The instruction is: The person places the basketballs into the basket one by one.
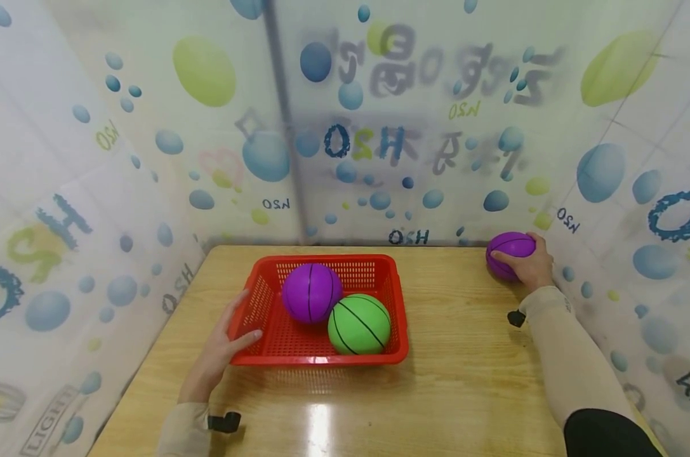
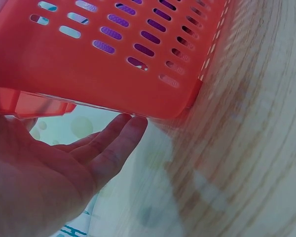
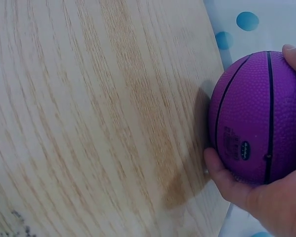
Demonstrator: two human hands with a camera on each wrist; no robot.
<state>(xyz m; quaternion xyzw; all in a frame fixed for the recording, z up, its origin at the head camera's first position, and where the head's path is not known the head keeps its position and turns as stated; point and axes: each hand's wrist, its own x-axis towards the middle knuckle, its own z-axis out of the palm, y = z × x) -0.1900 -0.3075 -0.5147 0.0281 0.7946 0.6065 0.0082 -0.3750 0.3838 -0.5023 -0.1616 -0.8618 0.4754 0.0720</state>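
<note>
A red plastic basket (image 1: 320, 360) with slotted walls stands on the wooden table. Inside it lie a purple mini basketball (image 1: 312, 293) and a green mini basketball (image 1: 358, 324), side by side. My left hand (image 1: 214, 355) holds the basket's left side, thumb over the rim and fingers along the outer wall; fingertips (image 2: 136, 126) lie against the red plastic in the left wrist view. At the table's back right corner, my right hand (image 1: 532, 263) grips another purple mini basketball (image 1: 504, 244), with thumb and fingers spread round it (image 3: 251, 118).
The wooden table (image 1: 453, 355) ends at the back against a patterned curtain (image 1: 345, 190) printed with drops and letters. Similar sheets hang close along the left (image 1: 53, 266) and right sides. A dark band with a small black device (image 1: 225, 422) sits at the left wrist.
</note>
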